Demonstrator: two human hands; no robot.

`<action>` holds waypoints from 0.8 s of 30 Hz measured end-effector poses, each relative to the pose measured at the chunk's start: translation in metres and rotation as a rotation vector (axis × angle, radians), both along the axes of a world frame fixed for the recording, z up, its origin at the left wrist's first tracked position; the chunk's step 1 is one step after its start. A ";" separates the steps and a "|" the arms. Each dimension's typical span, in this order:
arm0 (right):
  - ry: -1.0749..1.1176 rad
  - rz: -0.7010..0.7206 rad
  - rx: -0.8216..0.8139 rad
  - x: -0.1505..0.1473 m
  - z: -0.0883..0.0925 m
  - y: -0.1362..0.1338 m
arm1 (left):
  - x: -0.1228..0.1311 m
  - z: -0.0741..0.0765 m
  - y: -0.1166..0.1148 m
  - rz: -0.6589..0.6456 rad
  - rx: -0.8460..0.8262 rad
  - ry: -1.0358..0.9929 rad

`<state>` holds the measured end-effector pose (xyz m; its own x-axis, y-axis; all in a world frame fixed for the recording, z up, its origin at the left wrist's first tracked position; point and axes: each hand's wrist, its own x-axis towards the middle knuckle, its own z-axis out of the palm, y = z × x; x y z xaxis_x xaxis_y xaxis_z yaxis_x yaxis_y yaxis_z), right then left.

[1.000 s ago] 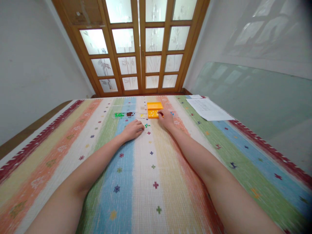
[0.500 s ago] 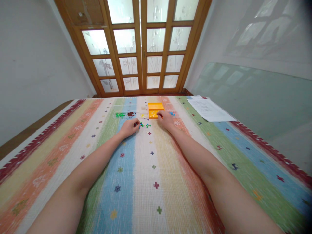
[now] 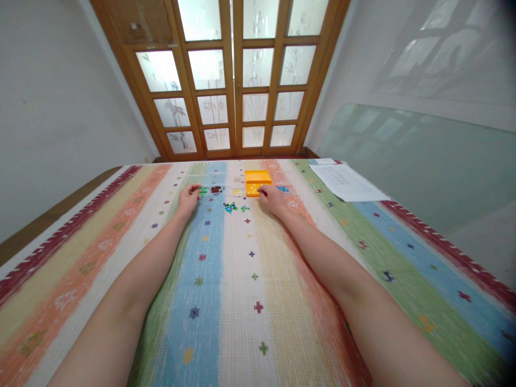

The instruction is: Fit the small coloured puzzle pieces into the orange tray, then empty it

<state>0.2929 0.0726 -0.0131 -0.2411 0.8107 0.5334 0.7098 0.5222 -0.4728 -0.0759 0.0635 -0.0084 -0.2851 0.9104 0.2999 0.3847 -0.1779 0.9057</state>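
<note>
Head view: the left hand [image 3: 188, 199] is set at the green pieces [image 3: 203, 190], its fingers bent inward over them; whether anything is pinched cannot be told at this scale. The right hand [image 3: 273, 198] is placed at the near right part of the yellow box [image 3: 258, 176], perhaps so that its contents can be reached or the box steadied; its fingers are curled, and whether a piece is gripped is hidden. White pieces [image 3: 253, 188] are seen inside the box. Dark reddish pieces [image 3: 216, 190], yellow pieces [image 3: 236, 192] and blue pieces [image 3: 284, 189] are grouped by colour, apparently so that the colours are held apart. A mixed pile [image 3: 231, 207] is spread on the near side, between the hands, with a smaller cluster [image 3: 245, 208] just beside it, presumably for easy reach by both.

The box appears to be made of smooth, opaque plastic, with its rectangular lid opened away from the person. Faint edges of a clear container [image 3: 226, 187] are shown on the left. All is laid on a striped, woven-looking tablecloth [image 3: 242, 279], printed with small crosses and stars. Flat printed paper [image 3: 338, 181] is left well to the right.
</note>
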 end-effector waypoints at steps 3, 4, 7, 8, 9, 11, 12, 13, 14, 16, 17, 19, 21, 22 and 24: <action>-0.041 0.039 0.010 -0.002 0.003 -0.004 | -0.008 0.000 0.002 0.013 -0.066 -0.129; -0.052 0.058 0.012 -0.003 0.005 -0.005 | -0.009 0.000 0.002 0.011 -0.088 -0.151; -0.074 0.130 0.021 -0.007 0.009 -0.011 | -0.010 -0.001 0.001 -0.002 -0.095 -0.176; -0.084 0.157 0.020 -0.009 0.010 -0.013 | -0.009 -0.001 0.001 -0.009 -0.085 -0.175; -0.098 0.184 0.013 -0.011 0.011 -0.015 | -0.009 -0.001 0.001 -0.015 -0.076 -0.169; -0.136 0.246 -0.038 -0.014 0.014 -0.019 | -0.007 -0.002 0.000 -0.018 -0.064 -0.143; -0.157 0.285 -0.080 -0.016 0.015 -0.020 | -0.006 -0.002 0.000 -0.019 -0.062 -0.125; -0.178 0.328 -0.126 -0.018 0.016 -0.022 | -0.005 -0.002 0.000 -0.021 -0.059 -0.104; -0.199 0.373 -0.172 -0.020 0.017 -0.024 | -0.004 -0.002 0.000 -0.028 -0.055 -0.083; -0.237 0.453 -0.239 -0.024 0.021 -0.029 | -0.003 -0.003 0.000 -0.051 -0.046 -0.035; -0.254 0.486 -0.255 -0.026 0.022 -0.031 | -0.002 -0.003 0.000 -0.066 -0.041 -0.006; -0.275 0.534 -0.251 -0.030 0.026 -0.035 | -0.001 -0.004 -0.001 -0.095 -0.032 0.058; -0.282 0.565 -0.234 -0.032 0.028 -0.038 | 0.001 -0.005 -0.002 -0.123 -0.021 0.112; -0.281 0.572 -0.233 -0.034 0.029 -0.039 | 0.003 -0.005 -0.003 -0.143 -0.017 0.130; -0.282 0.578 -0.239 -0.035 0.029 -0.039 | 0.007 -0.005 -0.006 -0.188 -0.018 0.156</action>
<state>0.2576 0.0338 0.0156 -0.7740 0.5977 0.2092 0.4613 0.7585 -0.4602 -0.0685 0.0577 -0.0135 -0.0617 0.9486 0.3105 0.4820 -0.2441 0.8415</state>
